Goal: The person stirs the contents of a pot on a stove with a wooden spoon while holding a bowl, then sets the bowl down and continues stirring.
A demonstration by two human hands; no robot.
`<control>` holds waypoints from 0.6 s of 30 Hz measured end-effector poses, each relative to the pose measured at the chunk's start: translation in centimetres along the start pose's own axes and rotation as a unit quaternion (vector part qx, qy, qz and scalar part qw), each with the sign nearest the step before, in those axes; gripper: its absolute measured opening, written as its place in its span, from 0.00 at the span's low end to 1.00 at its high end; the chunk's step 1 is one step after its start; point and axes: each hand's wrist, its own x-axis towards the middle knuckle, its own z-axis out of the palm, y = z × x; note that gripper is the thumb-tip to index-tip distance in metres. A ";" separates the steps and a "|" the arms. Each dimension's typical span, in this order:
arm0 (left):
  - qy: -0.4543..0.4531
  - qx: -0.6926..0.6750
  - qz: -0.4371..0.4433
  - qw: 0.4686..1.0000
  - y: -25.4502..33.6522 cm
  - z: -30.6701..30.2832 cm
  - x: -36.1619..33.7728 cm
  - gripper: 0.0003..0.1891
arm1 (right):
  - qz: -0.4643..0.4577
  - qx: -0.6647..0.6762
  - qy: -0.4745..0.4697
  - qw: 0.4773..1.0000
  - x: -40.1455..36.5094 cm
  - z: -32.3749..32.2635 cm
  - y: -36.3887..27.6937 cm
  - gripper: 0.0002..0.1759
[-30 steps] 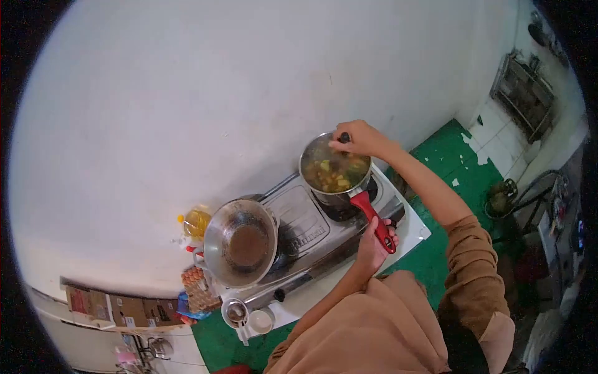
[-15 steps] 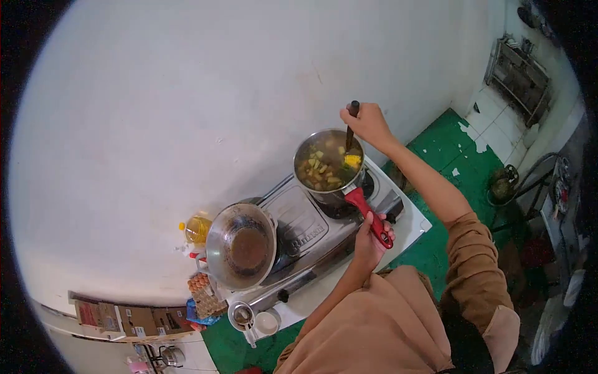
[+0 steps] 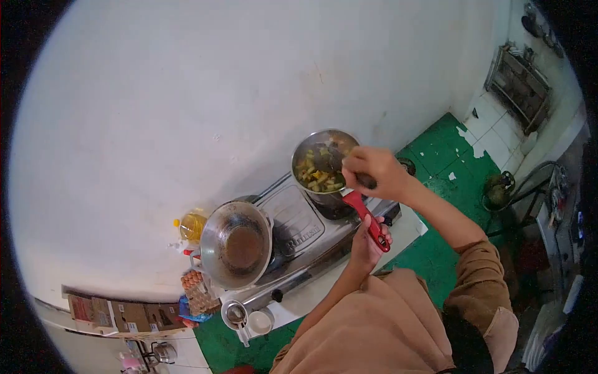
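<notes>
A steel saucepan point(image 3: 294, 163) with chopped vegetables and yellow corn in broth stands on the right burner of the stove. My left hand point(image 3: 369, 242) is closed round the saucepan's red handle point(image 3: 359, 207), near its end. My right hand point(image 3: 380, 173), above the pot's near right rim, grips a black cooking spoon point(image 3: 366, 181) by its handle. The spoon's dark head reaches in among the vegetables; its exact shape is blurred. To the left, a large metal wok point(image 3: 212, 246) with brown residue or liquid in its bottom sits on the other burner.
The stove point(image 3: 293, 218) stands against a white wall. Left of the wok are an oil bottle point(image 3: 192, 227) and eggs in a tray point(image 3: 200, 294). A strainer point(image 3: 236, 313) and white cup point(image 3: 260, 322) are at the near left corner. Cardboard boxes point(image 3: 128, 316) lie farther left.
My right hand has come down and toward me, tilting the spoon from upright to a low slant across the pot. The vegetables have shifted. My left hand keeps its hold on the handle.
</notes>
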 end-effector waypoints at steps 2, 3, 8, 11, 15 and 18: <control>0.013 0.007 0.008 1.000 0.0 0.2 -0.1 0.19 | -0.066 -0.022 -0.017 0.997 -0.6 -0.9 -0.6 0.07; 0.013 0.004 0.009 1.000 0.0 0.2 -0.1 0.19 | -0.082 -0.037 -0.031 0.996 -0.8 -1.6 -0.9 0.10; -0.002 0.001 0.013 1.000 -0.3 -0.5 0.3 0.18 | -0.114 -0.076 -0.040 0.990 -1.3 -3.7 -3.0 0.11; -0.003 0.011 0.005 1.000 -0.2 -0.4 0.3 0.20 | -0.094 -0.056 -0.022 0.994 -1.3 -4.9 -4.0 0.08; 0.020 0.004 0.003 1.000 -0.2 0.1 0.1 0.19 | -0.064 -0.020 -0.072 0.995 -1.0 -5.6 -4.9 0.06; 0.027 0.011 0.016 0.999 -0.4 0.0 0.1 0.20 | -0.056 -0.001 -0.119 0.991 -1.3 -5.1 -4.3 0.12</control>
